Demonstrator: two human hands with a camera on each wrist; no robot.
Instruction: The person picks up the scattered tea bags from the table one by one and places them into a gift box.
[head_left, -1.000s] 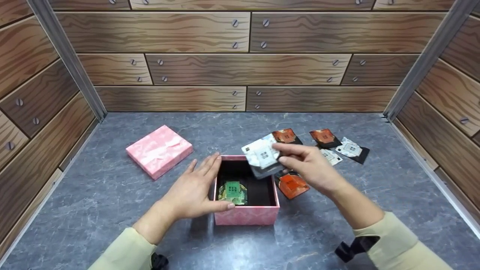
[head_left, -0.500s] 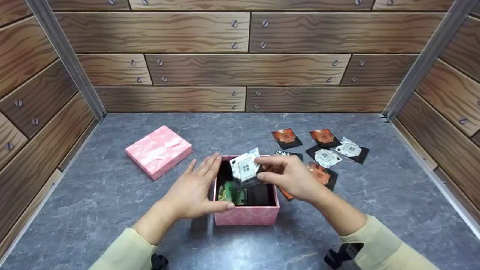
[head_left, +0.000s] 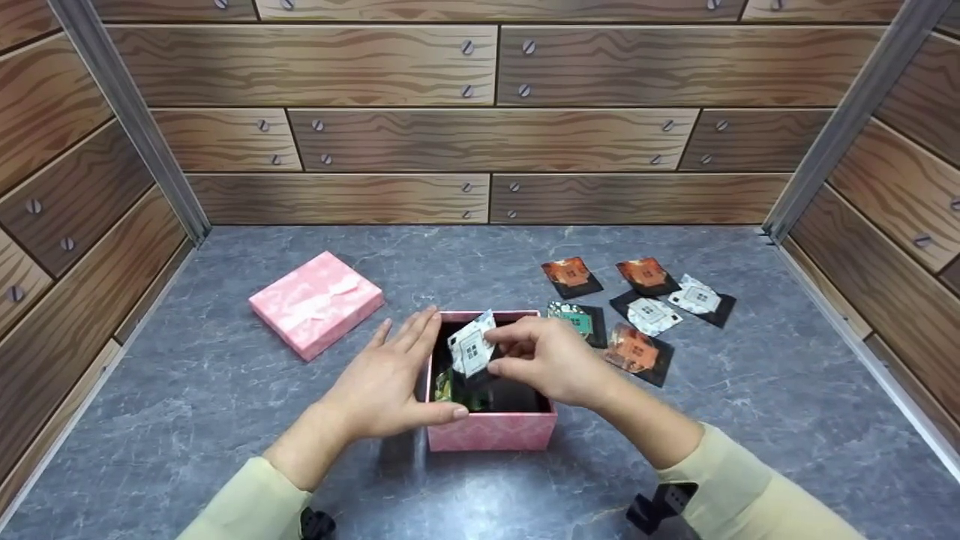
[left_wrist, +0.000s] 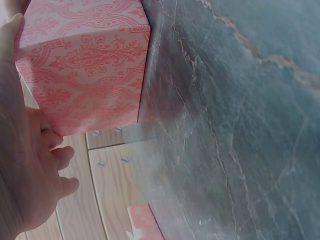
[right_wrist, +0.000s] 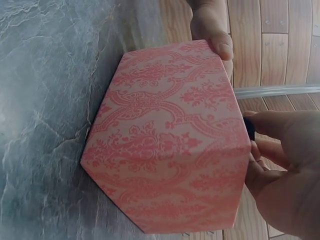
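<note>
A white-and-black packet (head_left: 471, 351) tilts at the mouth of an open pink box (head_left: 491, 433), pinched by the right hand's (head_left: 559, 364) thumb and fingers. The left hand (head_left: 382, 382) spreads against the box — thumb at the near rim. Inside lies a green packet (head_left: 443, 386). Right, on grey marbled tabletop (head_left: 187, 420): loose packets (head_left: 634, 349); left, a pink lid (head_left: 316, 304).

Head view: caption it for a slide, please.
Left hand on an open pink gift box, right hand pinching a white printed packet at its opening.
</note>
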